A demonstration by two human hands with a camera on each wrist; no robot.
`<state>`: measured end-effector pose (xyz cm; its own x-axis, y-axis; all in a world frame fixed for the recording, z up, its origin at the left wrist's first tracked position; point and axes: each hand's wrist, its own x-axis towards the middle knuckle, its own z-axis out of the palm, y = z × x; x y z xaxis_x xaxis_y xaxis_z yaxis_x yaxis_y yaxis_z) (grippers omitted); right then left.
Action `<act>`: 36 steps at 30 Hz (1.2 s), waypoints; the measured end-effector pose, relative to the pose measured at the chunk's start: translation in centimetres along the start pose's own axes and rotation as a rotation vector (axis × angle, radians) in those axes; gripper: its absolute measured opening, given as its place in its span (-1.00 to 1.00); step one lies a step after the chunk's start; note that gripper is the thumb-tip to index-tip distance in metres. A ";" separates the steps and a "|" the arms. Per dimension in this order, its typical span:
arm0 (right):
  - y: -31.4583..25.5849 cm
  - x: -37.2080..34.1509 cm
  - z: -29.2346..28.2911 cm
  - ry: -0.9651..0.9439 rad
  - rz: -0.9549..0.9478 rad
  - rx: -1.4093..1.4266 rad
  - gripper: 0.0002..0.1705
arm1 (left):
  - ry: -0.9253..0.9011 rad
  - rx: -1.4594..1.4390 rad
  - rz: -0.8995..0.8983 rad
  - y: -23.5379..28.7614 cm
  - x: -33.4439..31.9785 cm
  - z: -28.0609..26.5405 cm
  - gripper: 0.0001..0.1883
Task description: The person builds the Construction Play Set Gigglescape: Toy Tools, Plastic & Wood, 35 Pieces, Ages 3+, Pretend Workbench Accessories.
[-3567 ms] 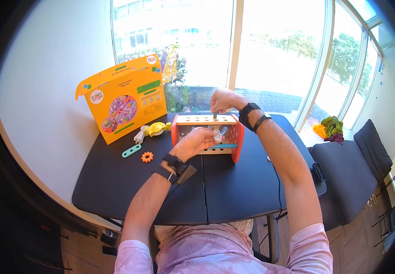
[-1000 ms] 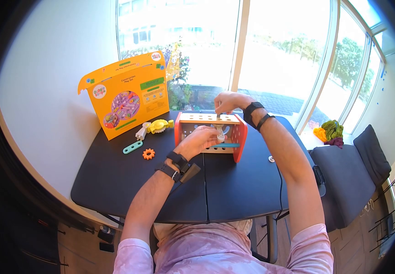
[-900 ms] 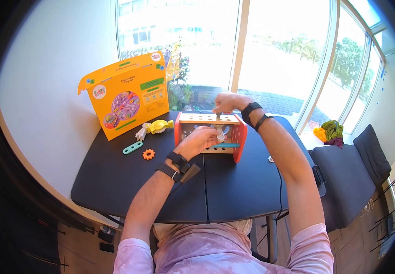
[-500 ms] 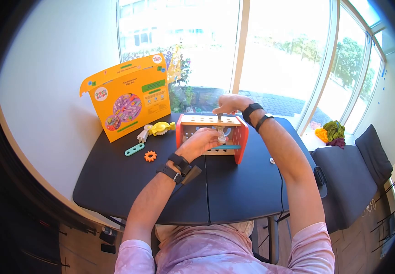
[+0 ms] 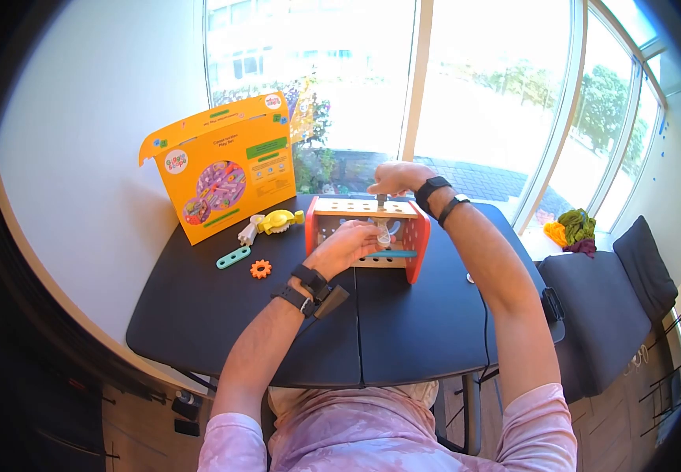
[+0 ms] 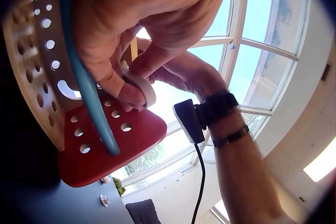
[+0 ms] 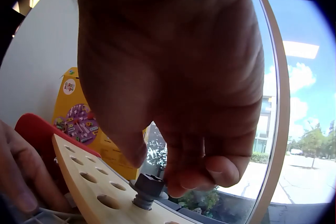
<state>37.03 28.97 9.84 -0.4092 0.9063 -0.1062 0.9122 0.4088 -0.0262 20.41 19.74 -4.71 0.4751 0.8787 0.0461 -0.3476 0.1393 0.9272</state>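
Observation:
A toy workbench with red perforated ends (image 5: 420,248) and a holed wooden top board (image 7: 86,174) stands on the table. A grey toy bolt (image 7: 149,186) sits upright in one of the board's holes, its head and some thread above the wood. From above, my right hand (image 5: 401,179) has thumb and fingertips at the bolt head, on either side of it. Beneath the board, my left hand (image 5: 348,245) pinches a pale, rounded toy piece (image 6: 144,88) between thumb and fingers. Its full shape is hidden by the hand. A teal rod (image 6: 94,98) runs across below.
Left of the workbench lie a yellow toy tool (image 5: 279,221), a teal holed strip (image 5: 233,257) and an orange gear (image 5: 261,269). An upright yellow box (image 5: 226,173) stands behind them. A cable (image 5: 486,330) hangs by the right forearm; a dark chair (image 5: 592,315) is beyond.
The right fingers have shifted slightly around the bolt head, with more of the bolt showing below them. The left hand stays under the board. The whole view has drifted slightly.

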 end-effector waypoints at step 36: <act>2.1 1.9 2.1 -0.092 -0.035 0.011 -0.28 | -0.003 -0.016 0.010 0.2 -0.8 0.6 -0.84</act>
<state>38.17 31.33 7.47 -0.4379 0.8775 -0.1956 0.8977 0.4384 -0.0428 20.43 18.79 -4.36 0.4739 0.8788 0.0561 -0.3649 0.1380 0.9208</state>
